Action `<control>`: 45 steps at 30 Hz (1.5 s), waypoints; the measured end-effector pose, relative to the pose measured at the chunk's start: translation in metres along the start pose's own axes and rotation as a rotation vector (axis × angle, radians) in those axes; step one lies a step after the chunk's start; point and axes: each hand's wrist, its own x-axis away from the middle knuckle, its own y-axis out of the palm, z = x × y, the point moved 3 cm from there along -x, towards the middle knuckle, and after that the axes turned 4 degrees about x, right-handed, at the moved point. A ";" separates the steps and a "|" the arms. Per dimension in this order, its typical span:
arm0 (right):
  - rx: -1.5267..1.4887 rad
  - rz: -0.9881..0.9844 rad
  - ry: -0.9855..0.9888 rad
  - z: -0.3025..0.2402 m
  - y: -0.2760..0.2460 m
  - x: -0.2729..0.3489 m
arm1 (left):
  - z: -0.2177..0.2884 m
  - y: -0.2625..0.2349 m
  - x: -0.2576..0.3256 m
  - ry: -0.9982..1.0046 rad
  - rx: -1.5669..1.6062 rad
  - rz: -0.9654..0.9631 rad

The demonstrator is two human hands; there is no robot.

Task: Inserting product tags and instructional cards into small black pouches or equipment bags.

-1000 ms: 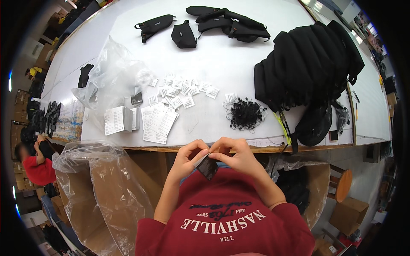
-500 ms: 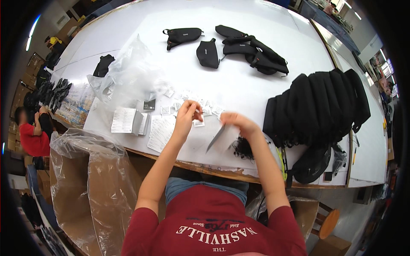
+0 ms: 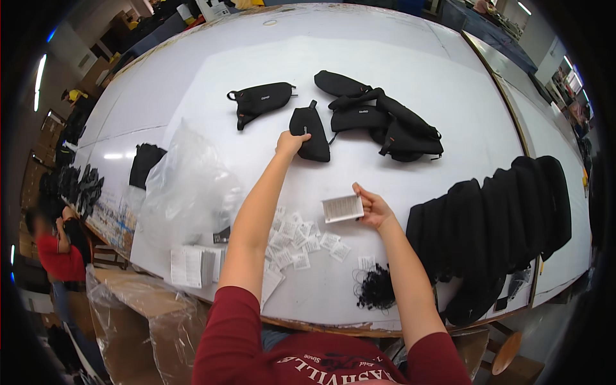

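My left hand [image 3: 294, 142] reaches forward over the table and grips the side of a small black fabric pouch [image 3: 313, 144], its thumb lying on the pouch's face. My right hand [image 3: 374, 208], nearer to me, pinches a white printed card [image 3: 342, 209] by its right end, tilted above the tabletop. Beyond the left hand lies another black pouch [image 3: 263, 99] with a loop at its end. Several more black pouches [image 3: 360, 118] overlap in a heap to the right. Small white printed tags [image 3: 296, 235] are scattered nearer to me, between my forearms.
A row of stacked black pouches [image 3: 487, 218] fills the right side of the table [image 3: 391, 58]. Black string loops [image 3: 375, 287] lie beside my right forearm. At left are clear plastic bags [image 3: 186, 192] and stacked white cards [image 3: 187, 266]. A plastic-lined carton [image 3: 138, 308] stands below the edge.
My left hand has gone from the scattered tags forward to the pouch and taken hold of it. My right hand still holds the card, now face-on and farther from me. The view has shifted.
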 end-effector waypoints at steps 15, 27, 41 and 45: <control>-0.041 -0.031 0.210 -0.001 0.009 0.013 | 0.017 -0.138 -0.136 -0.079 -0.392 0.114; 0.019 -0.098 0.108 -0.004 0.017 0.014 | 0.131 -0.003 -0.048 0.126 0.883 -0.607; 0.013 -0.053 0.043 -0.003 0.019 0.001 | 0.107 0.133 -0.057 0.287 -0.029 0.018; -0.012 -0.028 0.013 0.001 0.002 0.006 | 0.083 0.148 -0.018 0.188 0.588 -0.121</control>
